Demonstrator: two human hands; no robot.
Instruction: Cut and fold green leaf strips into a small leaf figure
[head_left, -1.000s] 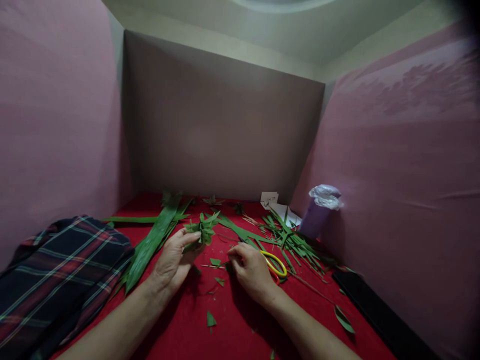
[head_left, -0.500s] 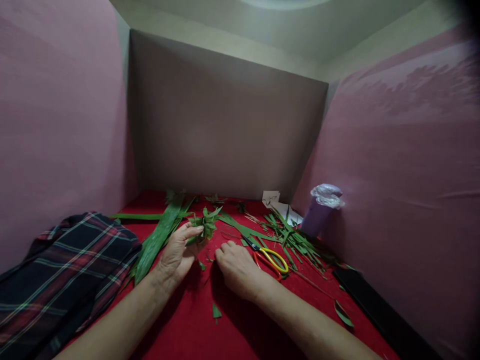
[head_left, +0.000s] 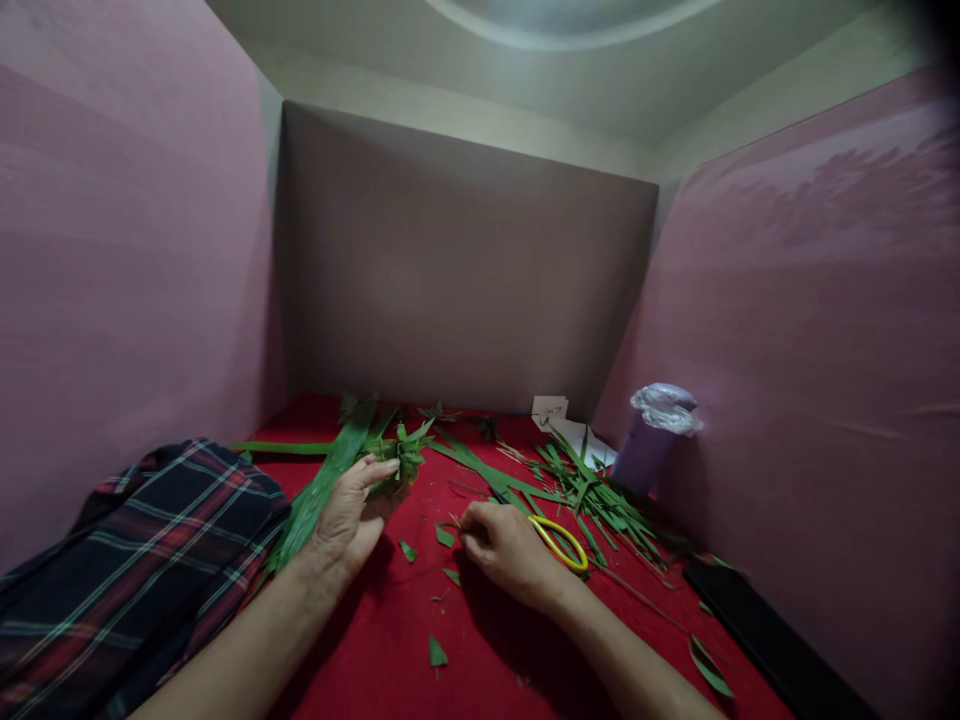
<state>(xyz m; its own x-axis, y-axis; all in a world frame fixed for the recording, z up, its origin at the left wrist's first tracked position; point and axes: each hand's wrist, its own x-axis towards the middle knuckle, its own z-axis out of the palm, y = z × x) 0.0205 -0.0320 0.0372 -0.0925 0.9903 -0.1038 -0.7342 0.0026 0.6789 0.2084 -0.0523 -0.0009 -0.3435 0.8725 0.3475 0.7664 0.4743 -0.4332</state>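
My left hand is closed on a small folded bundle of green leaf strips, held just above the red cloth. My right hand rests on the cloth to the right of it. Its fingers are curled and pinched near a thin sliver at about the cloth's middle; what they hold is too small to name. Scissors with a yellow handle lie just right of that hand, partly hidden by it.
Long green leaves lie left of the bundle and a heap of cut strips to the right. A purple cup with a plastic cover stands at right. Plaid cloth lies at left, a dark flat object at right.
My right hand went left toward the bundle, then came back right next to the scissors and pinched shut. The left hand kept hold of the leaf bundle. The view tilted slightly.
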